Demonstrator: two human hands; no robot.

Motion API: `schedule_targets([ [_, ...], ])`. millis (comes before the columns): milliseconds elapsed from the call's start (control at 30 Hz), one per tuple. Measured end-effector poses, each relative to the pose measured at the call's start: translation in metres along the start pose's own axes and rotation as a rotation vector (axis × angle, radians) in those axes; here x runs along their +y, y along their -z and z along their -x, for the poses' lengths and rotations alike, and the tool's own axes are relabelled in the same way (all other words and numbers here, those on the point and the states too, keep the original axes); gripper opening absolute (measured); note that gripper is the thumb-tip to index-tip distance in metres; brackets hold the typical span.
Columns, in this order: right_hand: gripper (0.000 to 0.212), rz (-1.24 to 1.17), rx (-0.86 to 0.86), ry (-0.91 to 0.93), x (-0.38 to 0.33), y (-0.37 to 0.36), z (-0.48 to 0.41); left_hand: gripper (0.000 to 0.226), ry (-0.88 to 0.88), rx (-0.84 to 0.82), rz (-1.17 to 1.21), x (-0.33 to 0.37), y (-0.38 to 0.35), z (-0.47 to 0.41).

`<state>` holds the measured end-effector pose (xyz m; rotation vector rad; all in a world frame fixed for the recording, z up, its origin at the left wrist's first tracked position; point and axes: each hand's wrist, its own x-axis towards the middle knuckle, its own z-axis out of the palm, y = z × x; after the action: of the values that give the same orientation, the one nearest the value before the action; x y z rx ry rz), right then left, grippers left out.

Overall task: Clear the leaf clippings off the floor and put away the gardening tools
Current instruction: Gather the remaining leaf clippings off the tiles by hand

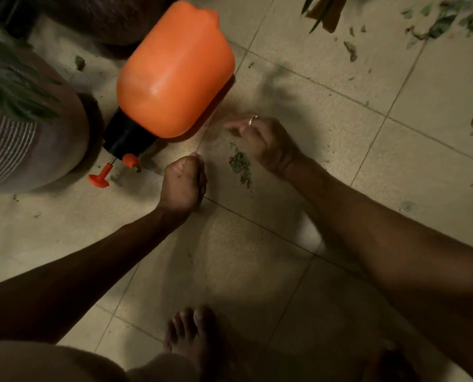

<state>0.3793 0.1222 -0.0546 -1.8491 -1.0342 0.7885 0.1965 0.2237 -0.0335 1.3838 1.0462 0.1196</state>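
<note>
Head view, person crouching over a tiled floor (340, 139) during the clearing step. The left hand (184, 183) is hovering just above the tiles with its fingers clenched into a fist; whether it is enclosing gathered debris cannot be told, since the palm is facing away. The right hand (260, 142), wearing a ring, is reaching across just beyond a small heap of leaf clippings (241, 165). Its fingers are appearing loosely extended and blurred, grasping nothing visible, which suggests a sweeping stroke toward the heap. The heap is lying on the floor between the two hands, close beside the right wrist. A further scatter of clippings (445, 20) is lying well apart at the far right. An orange pressure sprayer (174, 70) is lying on its side just beyond the hands, beside a striped pot (36, 133). Judged from this layout, collection is only partly done and the tools are not yet put away. The next move is calling for a pinch or scoop of the near heap, fingertips flat to the tile, because such small, light fragments are likely to slip.
</note>
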Motion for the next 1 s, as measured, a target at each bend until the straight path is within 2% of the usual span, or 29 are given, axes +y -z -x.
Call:
schedule_targets([
  [67,0.036,0.009,-0.146,0.071,-0.005,-0.008,-0.006,0.053,-0.007,0.002,-0.016,0.0,-0.001,0.0],
  [167,0.035,0.055,-0.27,0.138,-0.002,-0.01,0.009,0.053,-0.018,0.004,-0.018,0.001,-0.002,0.0],
  [233,0.032,0.04,-0.3,0.173,0.003,-0.008,0.027,0.052,-0.02,-0.001,-0.007,0.001,-0.001,0.001],
  [300,0.032,-0.059,-0.251,0.144,0.007,-0.004,0.043,0.051,-0.01,0.005,0.026,0.002,0.0,0.001],
  [400,0.039,-0.22,0.027,0.021,0.013,0.002,0.058,0.052,-0.006,0.031,0.018,0.002,0.0,0.0],
  [533,0.051,-0.138,0.663,-0.175,0.014,-0.03,0.078,0.053,-0.018,0.05,0.006,0.0,0.0,0.001],
  [567,0.054,-0.084,0.759,-0.217,0.008,-0.047,0.083,0.053,-0.014,0.048,0.013,0.0,-0.002,0.0],
  [633,0.058,0.057,0.841,-0.173,-0.003,-0.081,0.085,0.052,0.004,0.049,0.027,0.002,-0.004,0.0],
  [700,0.053,0.112,0.852,-0.105,-0.012,-0.102,0.073,0.051,0.01,0.043,0.026,0.003,-0.005,-0.001],
  [800,0.053,0.022,0.847,-0.082,-0.023,-0.108,0.043,0.051,0.001,0.01,0.026,0.003,-0.003,-0.001],
  [867,0.058,-0.132,0.736,-0.083,-0.029,-0.105,0.028,0.051,-0.007,-0.004,0.015,0.004,-0.001,-0.001],
  [933,0.048,-0.289,0.643,-0.122,-0.033,-0.089,0.017,0.05,0.011,0.005,0.012,0.004,0.002,-0.001],
  [1000,0.037,-0.325,0.566,-0.17,-0.032,-0.056,0.013,0.049,0.032,0.022,0.012,0.003,0.004,-0.003],
])
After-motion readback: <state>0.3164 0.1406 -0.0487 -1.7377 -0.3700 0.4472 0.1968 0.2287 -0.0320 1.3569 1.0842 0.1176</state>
